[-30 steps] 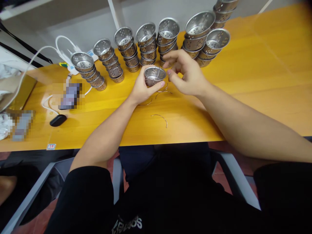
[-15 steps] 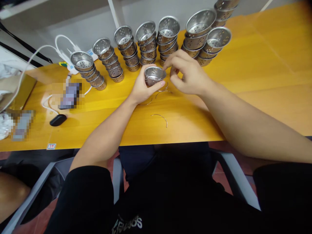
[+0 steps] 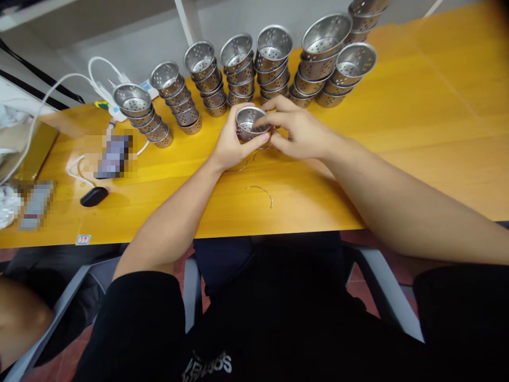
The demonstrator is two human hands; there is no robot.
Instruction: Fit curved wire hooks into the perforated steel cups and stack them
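Observation:
My left hand (image 3: 233,140) is wrapped round a small perforated metal cup (image 3: 248,118), thumb along its near side and the open mouth facing up. At the cup's right rim is my right hand (image 3: 292,127). One of its fingers dips inside the cup and the thumb stays outside, so the hand grips the wall between them. A thin curved wire (image 3: 266,192) lies on the table in front of the cup. More curved wire pieces (image 3: 243,165) lie just below the cup, partly hidden by my hands.
Several stacks of perforated metal cups (image 3: 274,55) stand in a row along the back of the yellow table (image 3: 417,132). On the left are a blurred-out phone-like object (image 3: 114,156), a black oval object (image 3: 94,197), white cables (image 3: 66,79) and a box (image 3: 43,148). Another person's limb (image 3: 24,323) is at lower left.
My right hand has moved slightly left and down, from above the cup's right rim to a finger inside it. My left hand and the cup stay in place.

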